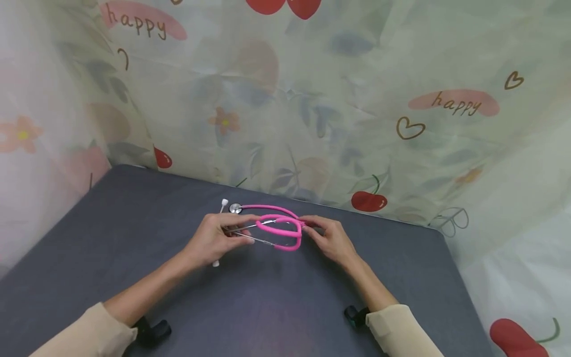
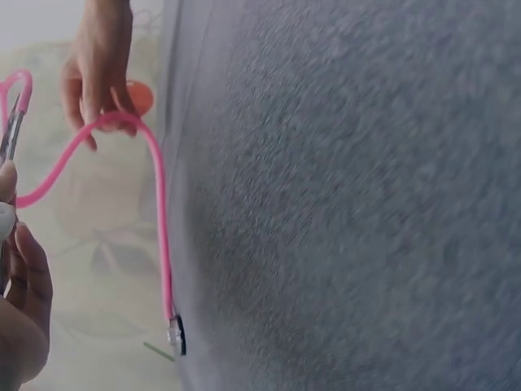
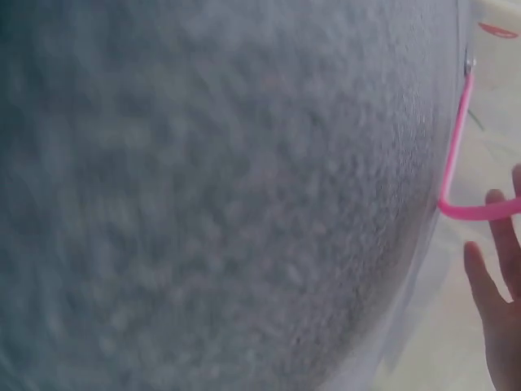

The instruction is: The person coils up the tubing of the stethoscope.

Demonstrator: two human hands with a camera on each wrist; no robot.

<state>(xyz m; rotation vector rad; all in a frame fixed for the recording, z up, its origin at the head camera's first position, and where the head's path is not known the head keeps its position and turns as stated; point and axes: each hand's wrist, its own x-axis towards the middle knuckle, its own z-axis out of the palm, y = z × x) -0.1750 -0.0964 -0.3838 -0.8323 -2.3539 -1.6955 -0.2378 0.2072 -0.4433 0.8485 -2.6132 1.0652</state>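
Observation:
A stethoscope (image 1: pixel 285 233) with bright pink tubing is between the two hands above the dark table. My left hand (image 1: pixel 218 237) grips its metal ear tubes, thumb on the near side and fingers on the far side. White ear tips (image 1: pixel 224 202) stick out beyond that hand. The round chest piece (image 1: pixel 235 208) lies past the left fingers, near the table's back edge; the left wrist view also shows the chest piece (image 2: pixel 176 336) at the tube's end. My right hand (image 1: pixel 330 240) pinches the pink tubing at its right-hand bend with thumb and fingertips.
A dark grey table (image 1: pixel 285 307) spreads under both hands. Behind it hangs a patterned curtain (image 1: pixel 285 99) with cherries, flowers and lettering, which also closes in the left and right sides. Black devices (image 1: pixel 355 316) are worn at both wrists.

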